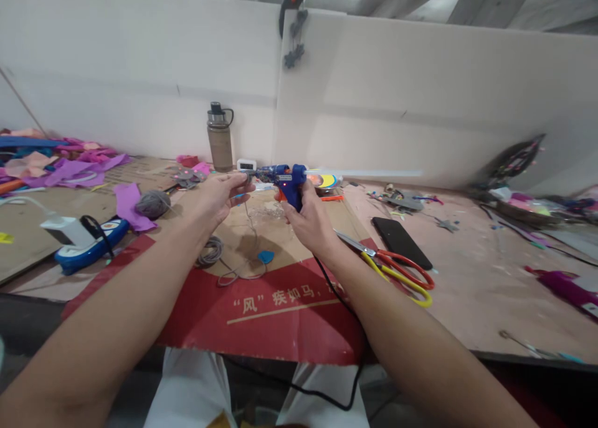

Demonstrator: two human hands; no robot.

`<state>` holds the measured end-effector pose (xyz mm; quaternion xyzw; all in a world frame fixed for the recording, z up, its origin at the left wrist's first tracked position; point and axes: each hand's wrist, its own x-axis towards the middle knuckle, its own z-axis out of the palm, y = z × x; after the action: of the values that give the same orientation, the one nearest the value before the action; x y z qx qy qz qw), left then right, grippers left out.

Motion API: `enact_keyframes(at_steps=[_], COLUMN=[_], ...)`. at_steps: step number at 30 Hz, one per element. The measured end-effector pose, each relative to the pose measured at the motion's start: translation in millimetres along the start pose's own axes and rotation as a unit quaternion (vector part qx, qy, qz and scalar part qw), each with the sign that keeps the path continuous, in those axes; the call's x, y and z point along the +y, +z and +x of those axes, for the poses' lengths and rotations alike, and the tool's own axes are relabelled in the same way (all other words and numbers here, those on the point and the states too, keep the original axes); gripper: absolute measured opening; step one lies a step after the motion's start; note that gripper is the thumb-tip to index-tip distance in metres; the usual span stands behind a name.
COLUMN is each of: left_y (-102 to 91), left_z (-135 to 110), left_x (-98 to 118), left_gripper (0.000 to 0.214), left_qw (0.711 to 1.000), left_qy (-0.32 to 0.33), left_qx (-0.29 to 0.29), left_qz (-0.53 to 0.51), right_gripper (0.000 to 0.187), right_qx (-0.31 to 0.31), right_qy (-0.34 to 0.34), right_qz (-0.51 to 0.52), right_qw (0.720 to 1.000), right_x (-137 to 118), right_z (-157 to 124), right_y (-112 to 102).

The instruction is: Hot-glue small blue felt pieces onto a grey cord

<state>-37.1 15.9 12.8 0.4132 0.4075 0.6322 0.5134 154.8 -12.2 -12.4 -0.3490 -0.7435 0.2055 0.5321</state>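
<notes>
My right hand (pixel 312 221) is wrapped round the handle of a blue hot glue gun (pixel 292 180), its nozzle pointing left. A long clear glue stick (pixel 374 173) sticks out of the gun's back, and a black cord (pixel 337 294) runs down from the grip. My left hand (pixel 219 197) pinches a small grey piece (pixel 247 176) right at the nozzle; its exact shape is hidden by the fingers. Grey yarn (pixel 255 228) hangs beneath that hand, leading towards a loose coil of yarn (pixel 211 252) on the red and brown cardboard (pixel 196 319). A blue scrap (pixel 266 256) lies beside the coil.
Scissors (pixel 397 272) with red and yellow handles and a black phone (pixel 402 242) lie right. On the left are a blue power strip (pixel 93 247), a grey yarn ball (pixel 152 204) and purple scraps (pixel 84 172). A bottle (pixel 219 141) stands at the back.
</notes>
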Motion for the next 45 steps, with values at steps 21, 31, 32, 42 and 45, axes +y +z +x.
enact_keyframes(at_steps=[21,31,32,42,45], left_y=[-5.2,-3.1,-2.4,-3.3,-3.8], left_z=[7.8,5.3,4.6,6.6,7.3], left_x=[-5.3,-5.7,-5.2,-4.5,-4.7], left_gripper=[0.006,0.007,0.007,0.006,0.006], left_qw=[0.998,0.997,0.997,0.998,0.998], left_qy=[0.032,0.041,0.042,0.027,0.029], left_qx=[-0.011,-0.018,-0.013,-0.011,0.002], left_qz=[0.048,0.060,0.059,0.063,0.054], right_gripper=[0.026,0.034,0.033,0.035,0.030], right_qx=[-0.012,-0.008,-0.008,-0.011,-0.005], right_qy=[0.037,0.046,0.047,0.042,0.035], right_qz=[-0.033,-0.055,-0.055,-0.041,-0.018], right_qw=[0.999,0.997,0.997,0.998,0.999], right_x=[-12.8,-13.9,-13.8,-14.3,-12.2], right_z=[-0.8,-0.2,-0.4,-1.0,-0.6], right_y=[-2.0,-0.5,-0.4,-0.6,-0.1])
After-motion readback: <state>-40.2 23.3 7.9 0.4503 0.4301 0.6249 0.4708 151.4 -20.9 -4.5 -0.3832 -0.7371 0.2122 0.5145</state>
